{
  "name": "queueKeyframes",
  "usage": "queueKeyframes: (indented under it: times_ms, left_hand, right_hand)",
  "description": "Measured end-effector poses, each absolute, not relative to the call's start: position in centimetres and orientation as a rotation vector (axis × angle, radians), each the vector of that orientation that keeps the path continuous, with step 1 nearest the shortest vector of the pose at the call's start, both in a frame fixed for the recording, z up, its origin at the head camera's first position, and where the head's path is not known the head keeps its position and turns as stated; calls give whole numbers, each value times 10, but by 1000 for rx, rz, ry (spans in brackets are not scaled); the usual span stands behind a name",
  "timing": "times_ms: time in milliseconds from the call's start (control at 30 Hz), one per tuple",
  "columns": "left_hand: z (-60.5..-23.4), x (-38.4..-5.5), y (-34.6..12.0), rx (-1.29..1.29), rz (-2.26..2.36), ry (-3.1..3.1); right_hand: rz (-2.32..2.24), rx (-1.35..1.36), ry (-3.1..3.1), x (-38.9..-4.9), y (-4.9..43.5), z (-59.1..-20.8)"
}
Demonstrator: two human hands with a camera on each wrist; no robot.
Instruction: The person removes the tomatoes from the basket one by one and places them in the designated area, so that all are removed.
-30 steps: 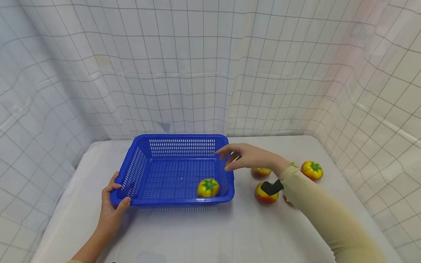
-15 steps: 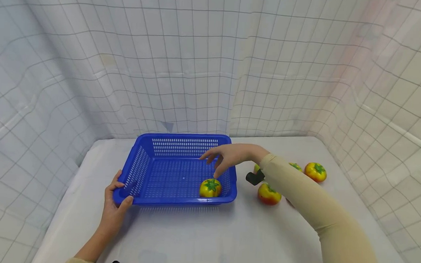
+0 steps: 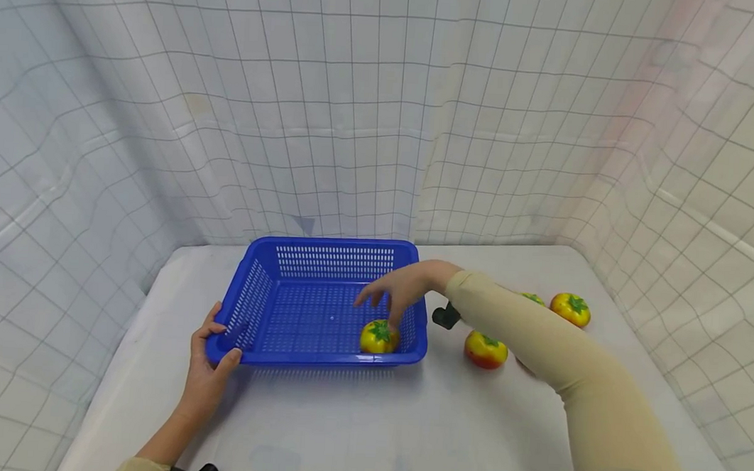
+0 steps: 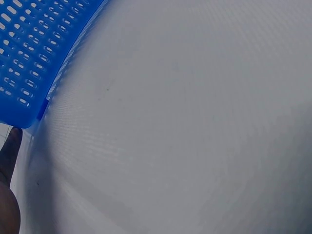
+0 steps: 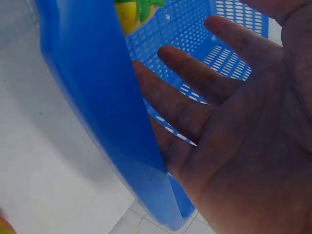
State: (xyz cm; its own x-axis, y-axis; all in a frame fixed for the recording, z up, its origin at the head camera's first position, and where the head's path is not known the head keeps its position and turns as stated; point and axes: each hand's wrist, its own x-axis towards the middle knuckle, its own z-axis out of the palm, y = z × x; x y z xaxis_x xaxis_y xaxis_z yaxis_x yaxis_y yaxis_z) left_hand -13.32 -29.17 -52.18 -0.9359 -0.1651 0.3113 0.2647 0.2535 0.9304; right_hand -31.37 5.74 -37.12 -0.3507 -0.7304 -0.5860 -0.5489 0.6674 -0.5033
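Note:
A blue plastic basket [image 3: 316, 360] with slotted sides stands on the white table. My left hand [image 3: 206, 369] grips its near left corner, thumb on the front rim and fingers along the side; the left wrist view catches only part of that hand at the corner. Inside the basket, at the near right, sits a yellow persimmon [image 3: 376, 337] with green leaves on top. Over the basket's right side reaches my right hand [image 3: 403, 288], its thumb overlapping the persimmon in the head view. In the right wrist view its fingers [image 5: 195, 78] are spread, with nothing between them.
Right of the basket lie several more persimmons: a red-yellow one [image 3: 486, 349] near the right forearm, another [image 3: 570, 310] farther right, and others partly hidden behind the sleeve [image 3: 538, 336]. Grid-patterned white curtains [image 3: 357, 121] enclose the table [image 3: 315, 431] at the back and sides.
My right hand has moved left over the basket's right rim and then lower, towards the persimmon inside. My left hand keeps its hold on the corner. The head view has shifted slightly.

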Motion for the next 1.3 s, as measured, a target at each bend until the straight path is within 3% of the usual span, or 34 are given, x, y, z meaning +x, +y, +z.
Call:
queueKeyframes:
  times_ms: [400, 1300]
  left_hand:
    - [-520, -132, -291, -86, -1722, -2186]
    - [-522, -132, -292, -82, -1744, -2187]
  right_hand:
    - [33, -1019, 2069, -311, 42, -381]
    - [-25, -1012, 2028, -312, 39, -399]
